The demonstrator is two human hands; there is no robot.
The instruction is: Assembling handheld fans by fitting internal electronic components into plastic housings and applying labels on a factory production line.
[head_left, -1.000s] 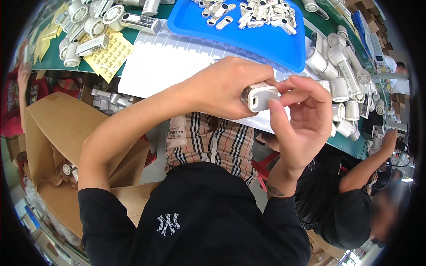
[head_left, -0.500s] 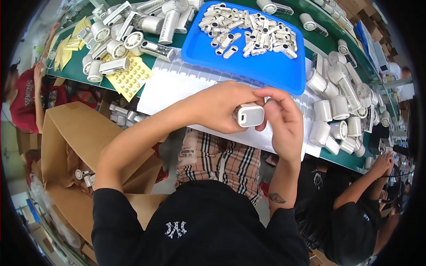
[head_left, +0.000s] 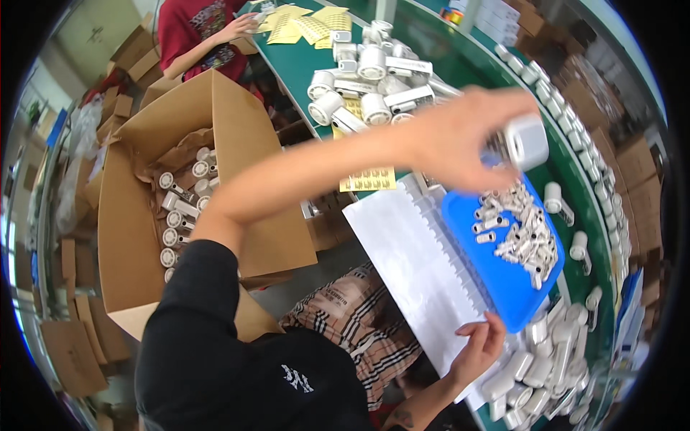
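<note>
Raised above the far part of the bench, my left hand (head_left: 460, 136) is closed around a white handheld fan (head_left: 530, 142), whose rounded end points right. The hand is smeared by motion, and the palm hides the rest of the fan. My right hand (head_left: 480, 348) holds nothing; its fingers are loosely bent and apart, close to a white sheet (head_left: 402, 251) and the near edge of a blue tray (head_left: 467, 237). Small white parts with dark round spots (head_left: 521, 233) lie heaped in that tray.
An open cardboard box (head_left: 269, 194) with several white fans (head_left: 172, 237) stands at my left. More fans pile up on the green bench at the back (head_left: 374, 65) and lower right (head_left: 539, 366). Yellow sticker sheets (head_left: 370, 179) lie nearby. A person in red (head_left: 208, 36) works at upper left.
My view has turned left, bringing the box's contents into sight. The hands have parted: my left hand has carried the fan up and away, while my right has let go and dropped back.
</note>
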